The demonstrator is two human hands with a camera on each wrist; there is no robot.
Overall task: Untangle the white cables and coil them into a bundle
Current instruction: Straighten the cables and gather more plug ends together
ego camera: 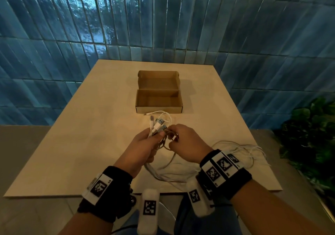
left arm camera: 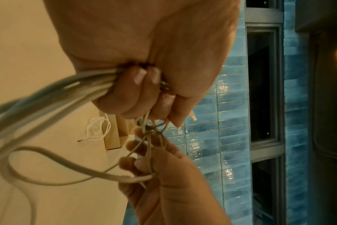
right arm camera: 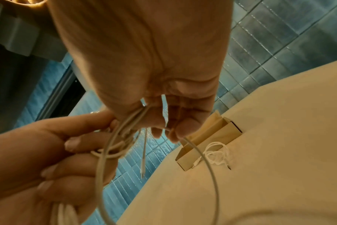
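My left hand (ego camera: pixel 145 144) grips a bunch of white cables (ego camera: pixel 155 125) above the table, their USB plug ends sticking up past the thumb. In the left wrist view the left hand (left arm camera: pixel 140 85) is a closed fist round the strands (left arm camera: pixel 48 97). Right beside it, my right hand (ego camera: pixel 183 140) pinches a tangled knot of cable (ego camera: pixel 168 136). The right wrist view has the right fingers (right arm camera: pixel 171 126) curled round thin cable loops (right arm camera: pixel 115 146). Slack cable (ego camera: pixel 241 149) trails over the table to the right. A separate small white cable (ego camera: pixel 163 115) lies by the box.
An open brown cardboard box (ego camera: pixel 159 98) stands mid-table beyond my hands, on a light wooden table (ego camera: pixel 72 135). Blue tiled walls rise behind. A green plant (ego camera: pixel 311 135) stands at the table's right side.
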